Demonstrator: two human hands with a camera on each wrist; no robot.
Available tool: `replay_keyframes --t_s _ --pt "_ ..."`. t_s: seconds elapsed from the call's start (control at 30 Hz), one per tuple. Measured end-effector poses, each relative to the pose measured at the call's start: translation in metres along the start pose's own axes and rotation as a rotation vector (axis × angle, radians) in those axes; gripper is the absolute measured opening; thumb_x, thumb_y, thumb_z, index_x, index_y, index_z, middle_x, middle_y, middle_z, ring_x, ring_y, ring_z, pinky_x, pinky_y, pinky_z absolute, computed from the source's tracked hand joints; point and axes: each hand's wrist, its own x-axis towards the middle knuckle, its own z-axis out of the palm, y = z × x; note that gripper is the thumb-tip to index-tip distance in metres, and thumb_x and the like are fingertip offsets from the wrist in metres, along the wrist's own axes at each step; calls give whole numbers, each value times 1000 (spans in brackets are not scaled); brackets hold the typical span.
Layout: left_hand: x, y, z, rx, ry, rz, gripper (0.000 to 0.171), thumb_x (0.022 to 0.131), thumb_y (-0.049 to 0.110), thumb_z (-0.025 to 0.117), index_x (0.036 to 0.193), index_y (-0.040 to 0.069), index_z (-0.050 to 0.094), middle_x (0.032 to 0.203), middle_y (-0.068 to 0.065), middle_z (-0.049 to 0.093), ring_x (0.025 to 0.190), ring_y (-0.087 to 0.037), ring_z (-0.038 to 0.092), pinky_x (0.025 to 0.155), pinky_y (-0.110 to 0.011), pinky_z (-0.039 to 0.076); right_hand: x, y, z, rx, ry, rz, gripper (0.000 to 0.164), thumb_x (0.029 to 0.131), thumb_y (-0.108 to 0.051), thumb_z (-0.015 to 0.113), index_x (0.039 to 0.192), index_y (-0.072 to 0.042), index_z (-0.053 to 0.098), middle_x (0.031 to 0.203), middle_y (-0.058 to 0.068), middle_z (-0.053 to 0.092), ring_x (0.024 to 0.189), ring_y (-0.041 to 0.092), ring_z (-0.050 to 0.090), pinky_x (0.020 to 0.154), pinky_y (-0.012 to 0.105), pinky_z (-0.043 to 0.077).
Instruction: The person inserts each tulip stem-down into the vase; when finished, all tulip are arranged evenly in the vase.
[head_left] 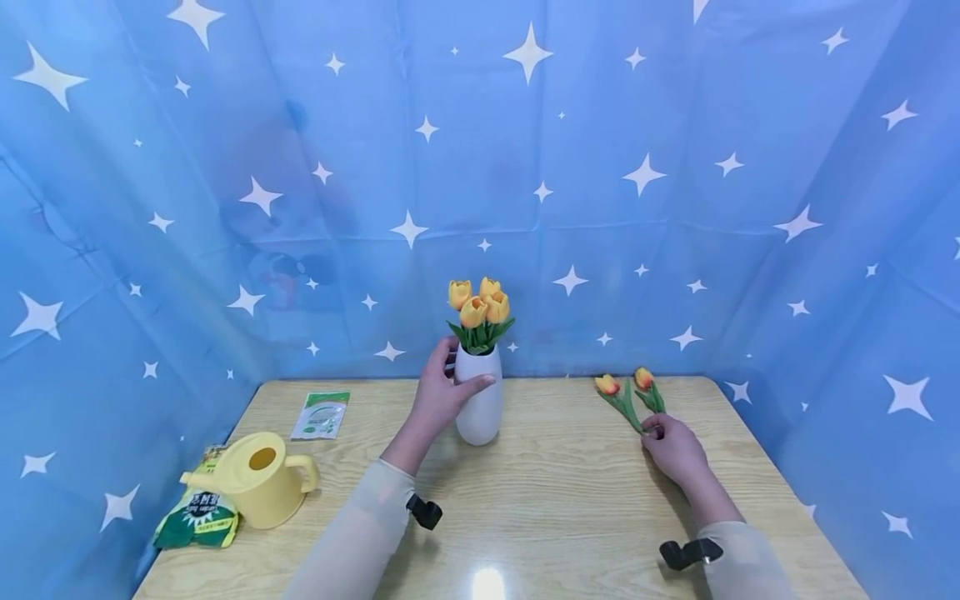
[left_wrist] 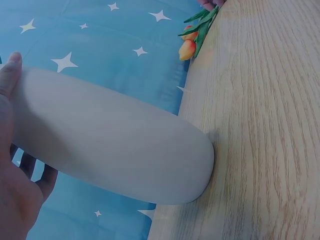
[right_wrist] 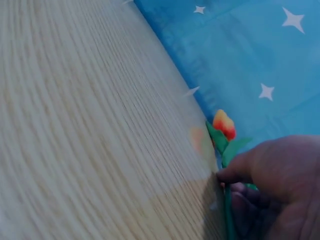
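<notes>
A white vase (head_left: 478, 408) stands on the table with several yellow-orange tulips (head_left: 480, 310) in its mouth. My left hand (head_left: 442, 387) grips the vase's upper side, thumb across the front and fingers behind. In the left wrist view the vase's smooth body (left_wrist: 115, 140) fills the middle, its base at the tabletop. Two red-and-yellow tulips (head_left: 607, 385) lie at the table's back right. My right hand (head_left: 675, 450) pinches a green stem there between thumb and fingers. The right wrist view shows a tulip's bloom (right_wrist: 224, 124) beyond the fingertips, with the stem running down past the thumb.
At the left of the wooden table (head_left: 555, 500) stands a pale yellow watering can (head_left: 273, 492), overlapping a green and yellow bag (head_left: 198, 521). A flat green-and-white packet (head_left: 321, 416) lies behind it. A blue star-patterned curtain (head_left: 600, 192) borders the table's back and sides.
</notes>
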Motion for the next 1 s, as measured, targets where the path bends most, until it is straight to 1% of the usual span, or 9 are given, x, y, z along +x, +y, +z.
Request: replay_keyframes --t_s 0.23,0.37,0.53,0.63,0.83,0.9,1.0 --pt "0 -2 1 12 2 -10 78 87 51 94 150 22 56 140 -2 63 130 -33 61 107 -60 55 2 1 0 10 -54 -29 20 99 -3 68 117 4 69 89 7 64 81 23 58 74 39 46" --pt "0 -3 1 4 1 -16 79 88 50 95 150 23 55 141 -2 63 130 -34 61 107 -61 54 -1 -4 1 49 -60 -76 19 98 -2 68 115 4 69 89 7 65 81 21 58 74 37 48" --pt "1 -2 1 0 2 -9 77 88 50 94 149 24 56 139 -1 63 129 -32 61 106 -60 55 -3 -18 4 118 -89 -124 18 98 -1 71 115 3 69 87 6 65 76 20 60 68 33 49" --pt "1 -1 0 3 2 5 76 88 50 94 149 24 56 139 -1 63 129 -31 62 106 -59 55 -3 -26 5 137 -110 -150 18 101 -2 73 117 3 69 88 5 64 75 19 60 64 31 49" --pt "1 -2 0 8 4 10 74 87 49 95 147 25 57 138 0 64 128 -27 62 106 -57 55 -4 -44 4 121 -105 -206 17 102 -2 74 119 -1 70 93 4 65 80 17 59 66 29 49" --pt "1 -2 0 8 5 9 75 87 49 95 147 26 57 138 1 64 128 -27 62 106 -57 55 -5 -50 3 131 -102 -211 17 103 -2 74 120 -1 71 94 4 66 80 17 59 66 29 50" --pt "1 -2 0 6 1 13 75 87 49 95 148 25 57 139 0 64 129 -30 61 105 -59 55 -6 -59 0 194 -121 -202 19 104 -3 73 123 0 69 96 6 66 79 19 61 61 32 55"
